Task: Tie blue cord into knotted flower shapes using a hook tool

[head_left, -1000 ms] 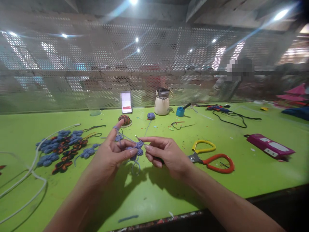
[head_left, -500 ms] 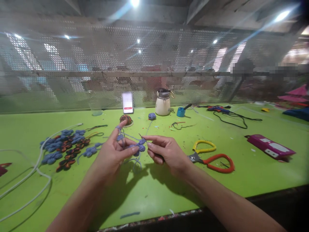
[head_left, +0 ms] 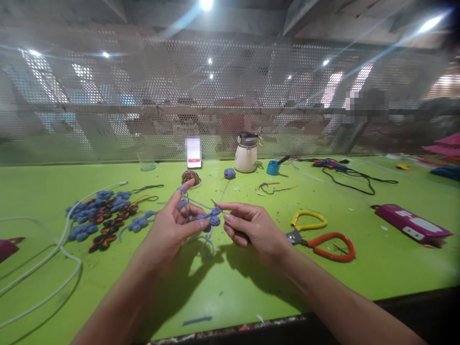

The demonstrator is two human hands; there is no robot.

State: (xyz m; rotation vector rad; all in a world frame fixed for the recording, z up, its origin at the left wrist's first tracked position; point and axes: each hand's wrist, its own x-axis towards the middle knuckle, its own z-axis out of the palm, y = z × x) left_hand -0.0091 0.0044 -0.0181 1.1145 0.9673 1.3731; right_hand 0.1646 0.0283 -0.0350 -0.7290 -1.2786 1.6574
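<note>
My left hand point(head_left: 181, 218) pinches a purple crocheted flower point(head_left: 214, 216) between thumb and fingers, its index finger raised with purple yarn looped round it. My right hand point(head_left: 247, 223) is closed on a thin crochet hook point(head_left: 213, 202), whose tip is at the top of the flower; most of its shaft is hidden in the fingers. A loose yarn tail point(head_left: 207, 247) hangs below the flower. From the work a strand runs back to a small purple yarn ball point(head_left: 229, 173). Behind my left index finger sits a multicoloured yarn ball point(head_left: 190, 178).
Blue and dark-orange crocheted flowers point(head_left: 102, 211) lie at left beside a white cable point(head_left: 68, 225). Scissors point(head_left: 309, 237) with yellow and red handles rest right of my right hand. Farther back stand a phone point(head_left: 194, 153), a bottle point(head_left: 246, 154) and a blue pot point(head_left: 273, 167); a magenta box point(head_left: 411, 224) is at right.
The whole scene has shifted slightly to the right in view. Both hands keep their hold on flower and hook, with little visible change between them.
</note>
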